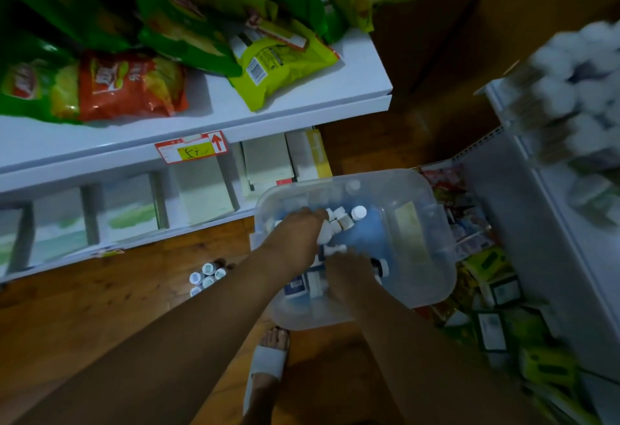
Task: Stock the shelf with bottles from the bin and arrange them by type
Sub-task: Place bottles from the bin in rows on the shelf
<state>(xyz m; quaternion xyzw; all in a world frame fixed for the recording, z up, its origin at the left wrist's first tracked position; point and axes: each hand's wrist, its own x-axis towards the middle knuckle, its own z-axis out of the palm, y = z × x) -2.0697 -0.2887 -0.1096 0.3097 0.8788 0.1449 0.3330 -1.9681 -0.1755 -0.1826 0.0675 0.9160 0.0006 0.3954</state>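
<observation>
On the far left, chip bags (131, 85) are piled on the upper shelf (302, 102), and flat boxes (201, 189) are stood in divided slots on the level below. No bottles can be seen on either level, so the stocking is judged to be at an early stage.

On the floor just left of the forearms, a cluster (208, 275) of capped bottles is stood upright and close together. It was probably set apart there as one type, to be shelved as a group.

The left hand (295, 236) is reached into the bin (432, 223), and its fingers are curled round a white bottle (324, 231) among the loose bottles (358, 212) heaped against the far wall. The bin is set on the floor between the two shelf units, so that both can be reached from it.

The right hand (349, 272) is laid over darker-labelled bottles at the near side of the bin. Whether anything is gripped there cannot be told, as the fingers are blurred. A sorting by label seems to be intended, one kind per hand.

On the right, a second unit (523, 173) is loaded with pale rolls and packets.
</observation>
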